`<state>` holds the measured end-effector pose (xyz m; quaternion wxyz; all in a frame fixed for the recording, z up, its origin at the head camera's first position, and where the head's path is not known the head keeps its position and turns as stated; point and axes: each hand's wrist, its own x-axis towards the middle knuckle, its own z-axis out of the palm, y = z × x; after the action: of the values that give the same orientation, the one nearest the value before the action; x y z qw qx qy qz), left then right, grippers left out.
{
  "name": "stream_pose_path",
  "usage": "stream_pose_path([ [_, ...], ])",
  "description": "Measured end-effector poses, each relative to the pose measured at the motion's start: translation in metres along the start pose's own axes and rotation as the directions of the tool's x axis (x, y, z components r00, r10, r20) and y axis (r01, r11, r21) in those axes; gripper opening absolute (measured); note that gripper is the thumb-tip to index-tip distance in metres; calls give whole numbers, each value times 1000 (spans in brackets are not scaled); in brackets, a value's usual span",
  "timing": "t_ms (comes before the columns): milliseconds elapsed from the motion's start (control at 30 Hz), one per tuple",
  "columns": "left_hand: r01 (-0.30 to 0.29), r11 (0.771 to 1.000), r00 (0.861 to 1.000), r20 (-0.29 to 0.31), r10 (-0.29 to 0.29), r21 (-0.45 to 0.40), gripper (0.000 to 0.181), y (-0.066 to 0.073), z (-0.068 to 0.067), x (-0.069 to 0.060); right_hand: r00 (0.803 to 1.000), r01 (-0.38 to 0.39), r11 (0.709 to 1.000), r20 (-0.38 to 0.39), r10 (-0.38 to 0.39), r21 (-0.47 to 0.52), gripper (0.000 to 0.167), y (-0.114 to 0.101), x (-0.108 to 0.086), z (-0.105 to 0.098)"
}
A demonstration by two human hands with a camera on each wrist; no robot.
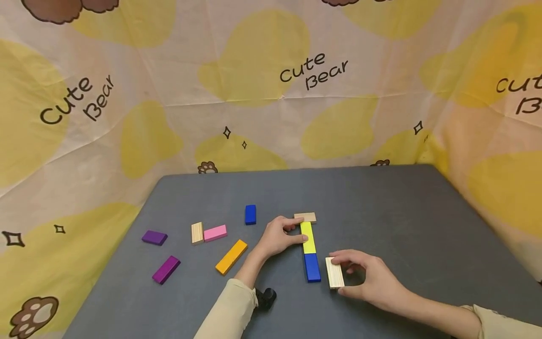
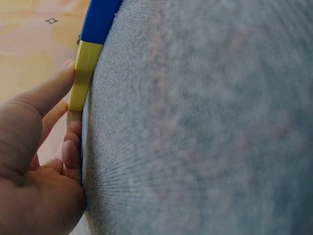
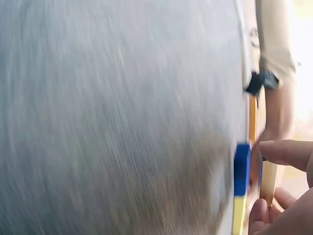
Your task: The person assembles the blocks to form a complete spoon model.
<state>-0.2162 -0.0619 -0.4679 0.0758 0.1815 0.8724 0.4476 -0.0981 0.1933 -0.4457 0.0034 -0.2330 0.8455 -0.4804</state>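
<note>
In the head view a row lies on the table: a plain wooden block (image 1: 308, 217) crosswise at the far end, a yellow block (image 1: 308, 238), then a blue block (image 1: 312, 268). My left hand (image 1: 277, 237) is at the row's left side; its thumb touches the yellow block and its index finger reaches the crosswise wooden block. In the left wrist view the other fingers (image 2: 72, 152) bend near the wooden end. My right hand (image 1: 372, 278) pinches another wooden block (image 1: 335, 273) between thumb and fingers, just right of the blue block and apart from it.
Left on the grey table (image 1: 381, 212) lie two purple blocks (image 1: 166, 270), a wooden block (image 1: 197, 233) beside a pink block (image 1: 215, 233), an orange block (image 1: 231, 257) and a blue block (image 1: 251, 214). A black device (image 1: 267, 298) sits at the left wrist. Patterned cloth (image 1: 254, 70) hangs behind.
</note>
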Motion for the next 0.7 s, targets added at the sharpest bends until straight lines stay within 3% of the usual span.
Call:
stream_pose_path([
  [167,-4,1000,1000,-3,4,-4,53,0,-2,1,996,57,998,72,-58,15,58,-6,-11,13],
  [300,-8,1000,1000,-3,8,-3,53,-1,-2,1,991,58,998,123,-58,3,58,-8,-18,18],
  [433,3,1000,1000,-3,-3,6,53,-1,-2,0,986,21,1000,169,-19,-11,55,-6,-20,23],
  [700,-6,1000,1000,3,6,-4,53,0,0,1,984,-61,998,169,60,1,52,-6,-17,27],
])
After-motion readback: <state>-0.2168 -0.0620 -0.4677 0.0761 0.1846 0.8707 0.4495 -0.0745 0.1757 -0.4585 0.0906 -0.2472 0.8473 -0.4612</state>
